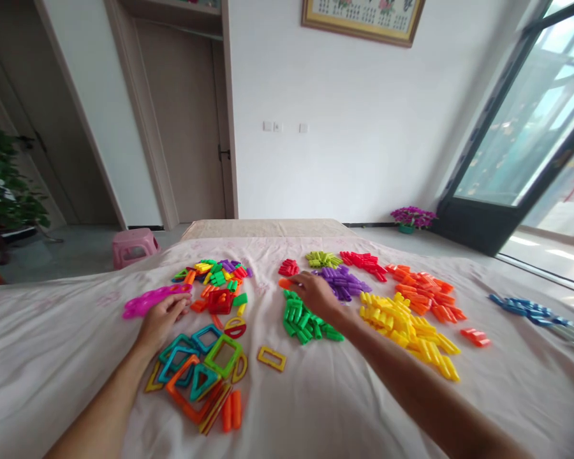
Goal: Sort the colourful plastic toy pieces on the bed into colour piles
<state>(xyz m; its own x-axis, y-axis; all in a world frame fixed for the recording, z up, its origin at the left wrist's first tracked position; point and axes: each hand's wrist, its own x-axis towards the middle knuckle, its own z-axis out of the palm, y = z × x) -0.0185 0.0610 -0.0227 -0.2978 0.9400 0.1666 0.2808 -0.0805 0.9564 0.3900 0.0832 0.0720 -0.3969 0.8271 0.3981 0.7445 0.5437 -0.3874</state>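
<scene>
My left hand (168, 312) has its fingers curled beside a long magenta plastic piece (146, 302); what is inside them, if anything, is hidden. Just right of it lies a mixed heap of coloured blocks (219, 276) with a red square piece (220, 301). My right hand (314, 291) reaches over the sorted piles, an orange block (286, 284) pinched at its fingertips. Below that hand is a pile of green tube-like blocks (303, 320), with purple blocks (343, 282) beside it and a small red pile (289, 267) just beyond.
Magnetic frame tiles (224, 356) lie front left, near a yellow rectangular frame (272, 359) and two orange tubes (231, 411). Yellow (409, 325), orange (425, 290), red (363, 263), lime (323, 259) and blue (526, 309) piles spread right over the cloth (316, 395). A pink stool (134, 247) stands beyond.
</scene>
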